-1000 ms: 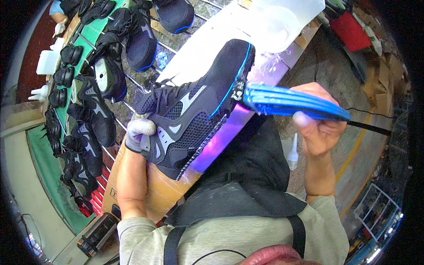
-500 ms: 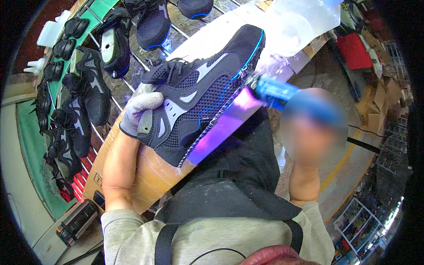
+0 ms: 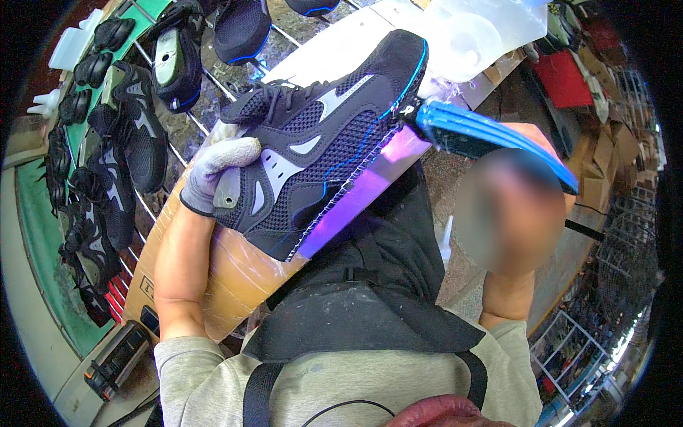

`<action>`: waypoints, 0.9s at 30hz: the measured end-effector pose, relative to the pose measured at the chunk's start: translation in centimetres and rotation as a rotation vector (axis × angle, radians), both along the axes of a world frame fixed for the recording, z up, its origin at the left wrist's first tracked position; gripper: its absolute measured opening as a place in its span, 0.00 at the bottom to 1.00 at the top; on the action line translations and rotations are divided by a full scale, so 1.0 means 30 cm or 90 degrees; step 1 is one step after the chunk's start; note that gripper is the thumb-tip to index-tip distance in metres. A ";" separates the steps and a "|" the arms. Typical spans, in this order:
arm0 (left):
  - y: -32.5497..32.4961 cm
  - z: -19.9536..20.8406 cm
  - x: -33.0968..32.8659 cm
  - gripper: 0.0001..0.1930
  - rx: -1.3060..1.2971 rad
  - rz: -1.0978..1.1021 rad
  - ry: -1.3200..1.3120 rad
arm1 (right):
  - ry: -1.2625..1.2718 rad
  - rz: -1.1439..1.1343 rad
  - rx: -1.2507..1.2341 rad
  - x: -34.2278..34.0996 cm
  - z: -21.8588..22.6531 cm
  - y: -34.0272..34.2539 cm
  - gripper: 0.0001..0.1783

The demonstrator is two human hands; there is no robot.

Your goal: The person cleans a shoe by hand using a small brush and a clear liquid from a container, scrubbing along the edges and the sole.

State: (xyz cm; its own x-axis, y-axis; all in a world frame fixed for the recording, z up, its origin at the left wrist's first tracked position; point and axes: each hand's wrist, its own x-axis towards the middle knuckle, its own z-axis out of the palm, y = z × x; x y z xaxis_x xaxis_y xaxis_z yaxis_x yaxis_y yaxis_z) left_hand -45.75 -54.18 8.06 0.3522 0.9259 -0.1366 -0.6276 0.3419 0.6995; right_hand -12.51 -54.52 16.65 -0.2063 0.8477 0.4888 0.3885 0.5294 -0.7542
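Apron (image 3: 363,313) sits nearest us. Our gloved L hand (image 3: 215,171) has its grip pinching the dark shoe (image 3: 306,153) at the heel end, thumb across the side facing us; hold unchanged vs. prev. frame. Our R hand (image 3: 516,206) has its grip wrapped round a blue tool (image 3: 469,122), prob. a brush; blur hides most finger detail. Change noted: tool tip now sits slightly closer to the toe, at the shoe's lower edge, touching or just beside it (can't tell which). We read this as edge work in progress, w/ the shoe kept steady. Shoe pos.: over the worktop (image 3: 242,274), toe up and to the right; surface contact unclear. Beyond, we have other dark shoes (image 3: 144,160) at left and a translucent container (image 3: 530,21) at upper right.
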 end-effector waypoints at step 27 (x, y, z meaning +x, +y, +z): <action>-0.020 0.023 -0.015 0.38 0.031 -0.012 0.060 | -0.145 0.099 0.184 -0.097 -0.008 -0.077 0.14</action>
